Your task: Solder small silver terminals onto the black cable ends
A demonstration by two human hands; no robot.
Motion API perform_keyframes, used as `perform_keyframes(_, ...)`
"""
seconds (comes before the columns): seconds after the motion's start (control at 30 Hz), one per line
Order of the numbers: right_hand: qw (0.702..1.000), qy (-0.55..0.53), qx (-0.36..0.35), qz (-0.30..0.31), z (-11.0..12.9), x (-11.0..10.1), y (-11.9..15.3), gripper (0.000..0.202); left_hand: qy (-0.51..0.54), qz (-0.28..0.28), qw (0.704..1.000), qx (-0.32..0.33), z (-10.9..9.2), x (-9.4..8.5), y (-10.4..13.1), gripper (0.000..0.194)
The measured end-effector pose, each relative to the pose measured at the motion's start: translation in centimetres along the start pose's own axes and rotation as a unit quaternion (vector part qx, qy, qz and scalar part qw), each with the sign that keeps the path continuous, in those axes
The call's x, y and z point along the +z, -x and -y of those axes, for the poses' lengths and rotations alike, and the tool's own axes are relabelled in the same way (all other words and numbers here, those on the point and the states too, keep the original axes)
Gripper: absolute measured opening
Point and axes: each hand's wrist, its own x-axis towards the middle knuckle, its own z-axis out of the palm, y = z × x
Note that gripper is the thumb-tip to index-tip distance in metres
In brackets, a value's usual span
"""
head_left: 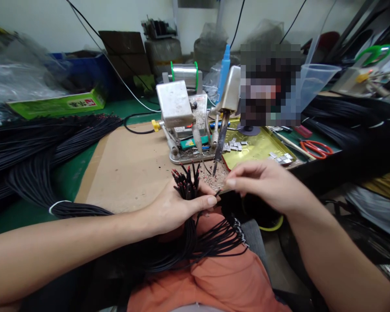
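Green desk (68, 180), from far left across to upper right. Heavy bundles of black cable, red-tipped, at left of frame (52, 138); more at right (337, 115). Cardboard sheet (130, 169) on desk, left of centre. Yellow tray (255, 149) right of centre. Metal soldering stand (177, 104) at upper centre; dark-shafted iron (222, 134) beside it, pointing down.

Bunch of black cables (186, 182) at centre, upright in left hand (178, 208), with fingers wrapped round and thumb out toward the right. Right hand (262, 182) just right of centre: thumb and fingertips pinched together near a single cable tip (218, 192); cannot tell whether on anything thin.

Solder spool (185, 76) behind stand. Red-handled tool (316, 149) at right. Small metal pieces (282, 158) loose in tray.

Progress, as judged: partway at most. Red tips showing on bunch, apparently stripped, with no metal pieces visible on them. Pale ends (240, 232) of cables on lap, lower centre, possibly fitted; too small to be sure. Plenty of red-tipped cable at left, apparently without pieces. Total count finished: not tellable.
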Motion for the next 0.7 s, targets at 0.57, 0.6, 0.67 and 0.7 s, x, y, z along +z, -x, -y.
perform_keyframes(0.57,0.857,0.462,-0.099,-0.205,-6.5,-8.4,-7.4,0.013,0.010,-0.034,0.998,-0.043,-0.4,0.8,-0.1,0.011)
perform_keyframes(0.6,0.861,0.456,-0.088,-0.207,-6.5,-8.4,-7.4,0.011,-0.005,-0.039,0.999,-0.035,-0.4,0.8,-0.1,0.012)
perform_keyframes(0.67,0.874,0.434,-0.066,-0.208,-6.4,-8.3,-7.3,0.010,-0.024,-0.048,0.998,-0.020,-0.2,0.8,-0.2,0.012)
perform_keyframes(0.7,0.882,0.420,-0.059,-0.206,-6.4,-8.3,-7.2,0.012,-0.031,-0.049,0.998,-0.015,-0.2,0.8,-0.2,0.013)
